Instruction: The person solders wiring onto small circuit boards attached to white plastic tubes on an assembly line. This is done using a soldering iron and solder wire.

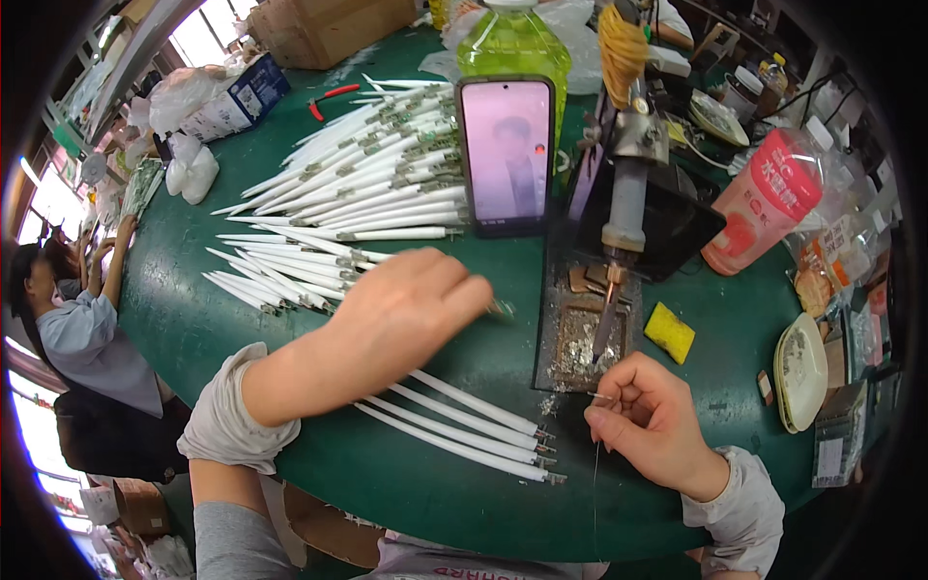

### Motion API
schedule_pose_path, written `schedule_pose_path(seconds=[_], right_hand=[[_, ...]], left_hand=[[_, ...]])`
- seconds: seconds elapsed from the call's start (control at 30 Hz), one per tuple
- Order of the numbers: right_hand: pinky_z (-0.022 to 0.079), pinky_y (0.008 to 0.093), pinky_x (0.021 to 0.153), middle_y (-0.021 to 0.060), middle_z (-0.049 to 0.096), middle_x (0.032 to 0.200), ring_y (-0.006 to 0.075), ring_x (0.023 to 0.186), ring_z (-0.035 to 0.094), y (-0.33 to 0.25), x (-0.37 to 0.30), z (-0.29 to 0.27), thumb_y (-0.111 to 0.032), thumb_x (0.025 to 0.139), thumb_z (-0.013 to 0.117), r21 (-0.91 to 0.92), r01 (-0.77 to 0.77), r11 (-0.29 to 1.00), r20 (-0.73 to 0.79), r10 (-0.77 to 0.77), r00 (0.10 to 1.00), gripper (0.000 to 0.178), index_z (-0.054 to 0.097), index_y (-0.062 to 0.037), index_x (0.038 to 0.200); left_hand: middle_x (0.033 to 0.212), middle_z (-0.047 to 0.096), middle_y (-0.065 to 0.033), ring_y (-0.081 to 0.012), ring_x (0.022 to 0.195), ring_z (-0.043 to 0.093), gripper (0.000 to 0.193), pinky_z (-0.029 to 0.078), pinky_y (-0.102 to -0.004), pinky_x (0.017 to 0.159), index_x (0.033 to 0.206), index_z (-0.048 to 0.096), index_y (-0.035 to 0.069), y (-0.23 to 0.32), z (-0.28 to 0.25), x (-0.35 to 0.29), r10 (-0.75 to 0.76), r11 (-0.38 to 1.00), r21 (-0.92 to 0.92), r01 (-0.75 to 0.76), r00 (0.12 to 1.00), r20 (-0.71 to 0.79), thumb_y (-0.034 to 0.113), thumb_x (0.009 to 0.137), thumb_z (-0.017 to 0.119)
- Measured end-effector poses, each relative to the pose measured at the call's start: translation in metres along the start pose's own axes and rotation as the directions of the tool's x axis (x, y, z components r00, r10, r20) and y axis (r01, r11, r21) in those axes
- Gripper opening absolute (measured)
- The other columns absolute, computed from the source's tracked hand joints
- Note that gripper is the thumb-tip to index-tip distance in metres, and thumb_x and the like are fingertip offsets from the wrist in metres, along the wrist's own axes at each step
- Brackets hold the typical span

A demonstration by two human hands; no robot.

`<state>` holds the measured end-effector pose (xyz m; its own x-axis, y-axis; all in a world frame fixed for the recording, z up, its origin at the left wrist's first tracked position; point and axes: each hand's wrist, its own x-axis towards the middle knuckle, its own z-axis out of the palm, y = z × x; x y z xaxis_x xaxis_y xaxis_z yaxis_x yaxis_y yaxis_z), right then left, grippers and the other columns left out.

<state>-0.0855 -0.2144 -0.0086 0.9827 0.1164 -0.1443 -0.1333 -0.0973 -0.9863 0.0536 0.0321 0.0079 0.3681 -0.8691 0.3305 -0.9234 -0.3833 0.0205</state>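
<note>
My left hand (pixel 401 304) is closed in a pinch over the middle of the table. A small, blurred greenish-metallic bit shows at its fingertips. Below it lie several white sleeved leads (pixel 454 430) with bare metal ends, their left parts hidden by my forearm. My right hand (pixel 646 425) pinches a thin solder wire (pixel 595 493) that hangs down toward the table edge. Just above that hand, a soldering iron (pixel 609 314) is clamped tip-down over a dark metal tray (pixel 561 372) with silvery solder bits. A yellow sponge (pixel 670 333) lies to its right.
Large piles of white leads (pixel 377 174) lie beyond my left hand. A propped phone (pixel 507 159), green jug (pixel 517 43), pink bottle (pixel 764 198) and pale dish (pixel 801 372) stand around. Red-handled pliers (pixel 333 100) lie at the back. Another person (pixel 82 309) sits at the far left.
</note>
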Motion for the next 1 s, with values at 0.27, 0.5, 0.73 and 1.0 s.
schedule_pose_path(seconds=[0.27, 0.5, 0.73, 1.0], right_hand=[[0.042, 0.0159, 0.058, 0.0014, 0.060, 0.083, 0.0019, 0.071, 0.054, -0.010, -0.004, 0.002, -0.001, 0.085, 0.064, 0.136, -0.004, 0.991, 0.041, -0.002, 0.999, 0.020, 0.053, -0.0008, 0.101], [0.046, 0.0173, 0.061, 0.0058, 0.062, 0.085, 0.0040, 0.075, 0.058, -0.010, -0.005, 0.000, 0.003, 0.085, 0.061, 0.175, 0.005, 0.985, 0.066, -0.017, 0.998, 0.018, 0.053, 0.0019, 0.101], [0.044, 0.0165, 0.055, 0.0022, 0.059, 0.080, 0.0025, 0.067, 0.055, -0.004, -0.001, 0.001, 0.002, 0.081, 0.065, 0.075, 0.063, 0.995, 0.027, -0.065, 0.998, 0.017, 0.057, 0.0010, 0.096], [0.044, 0.0165, 0.053, 0.0020, 0.059, 0.079, 0.0024, 0.064, 0.054, 0.001, 0.002, 0.000, 0.002, 0.078, 0.068, 0.035, 0.135, 0.990, 0.057, -0.136, 0.989, 0.020, 0.058, 0.0006, 0.095]], left_hand=[[0.079, 0.052, -0.0073, -0.0242, 0.072, 0.056, 0.022, 0.048, -0.0339, 0.061, 0.093, 0.058, 0.002, 0.056, -0.011, 0.013, 0.084, 0.912, -0.406, -0.054, 0.995, 0.056, 0.004, 0.071, 0.064], [0.083, 0.060, -0.0100, -0.0202, 0.069, 0.058, 0.018, 0.046, -0.0323, 0.058, 0.095, 0.061, 0.001, 0.056, -0.004, 0.019, -0.064, 0.548, -0.811, 0.205, 0.977, 0.203, 0.007, 0.081, 0.068], [0.081, 0.058, 0.0002, -0.0033, 0.071, 0.050, 0.014, 0.041, -0.0204, 0.057, 0.097, 0.060, 0.000, 0.062, -0.002, 0.019, -0.111, 0.128, -0.793, 0.595, 0.803, 0.585, 0.008, 0.087, 0.065], [0.080, 0.056, 0.0030, -0.0013, 0.070, 0.049, 0.011, 0.039, -0.0175, 0.057, 0.095, 0.059, -0.001, 0.059, -0.001, 0.022, -0.057, -0.031, -0.740, 0.672, 0.738, 0.672, 0.006, 0.088, 0.064]])
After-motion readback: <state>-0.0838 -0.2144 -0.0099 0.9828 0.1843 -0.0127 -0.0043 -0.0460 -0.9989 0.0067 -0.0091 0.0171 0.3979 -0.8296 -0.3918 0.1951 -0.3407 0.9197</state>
